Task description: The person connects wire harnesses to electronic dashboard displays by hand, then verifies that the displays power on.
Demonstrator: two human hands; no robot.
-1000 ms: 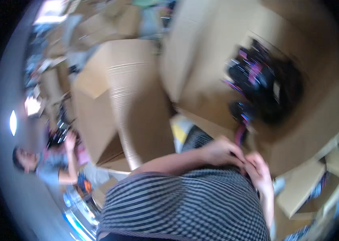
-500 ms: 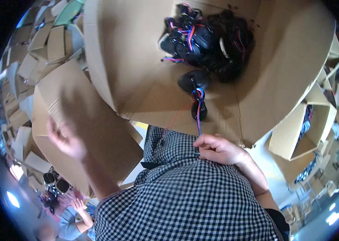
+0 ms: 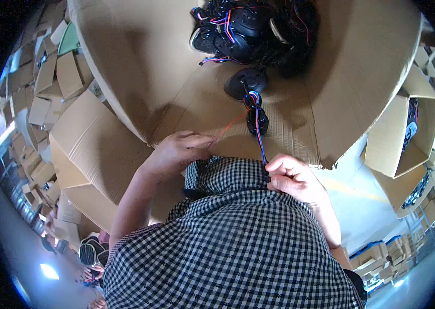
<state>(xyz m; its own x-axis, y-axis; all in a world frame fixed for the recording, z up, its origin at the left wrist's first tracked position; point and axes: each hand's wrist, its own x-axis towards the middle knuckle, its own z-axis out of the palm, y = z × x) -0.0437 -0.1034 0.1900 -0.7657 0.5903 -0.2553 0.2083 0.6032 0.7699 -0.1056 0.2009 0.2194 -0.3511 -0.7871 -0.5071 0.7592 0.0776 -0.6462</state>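
Observation:
A black oval part (image 3: pixel 238 86) lies on the bottom panel of a large open cardboard box (image 3: pixel 192 108). Just nearer to me is a small black rounded piece (image 3: pixel 262 123) with a coil of coloured wire at its top. From it a blue and red wire bundle (image 3: pixel 261 147) runs down to my right hand (image 3: pixel 297 180), whose thumb and fingers pinch its end. A single thin red wire (image 3: pixel 231 126) stretches left to my left hand (image 3: pixel 176 153), where the closed fingertips meet it. Deeper in the box sits a heap of black parts with wires (image 3: pixel 243 33).
Folded cardboard boxes (image 3: pixel 94 139) stand at my left, close to my forearm. On the right, another open carton (image 3: pixel 405 136) holds dark wired parts. Many more cartons (image 3: pixel 68 74) fill the surroundings. Another person's hand (image 3: pixel 91 273) shows at the lower left.
My left hand has come in from the far left to the red wire. My right hand, still holding the wire bundle, has shifted slightly right in the picture as the view moved.

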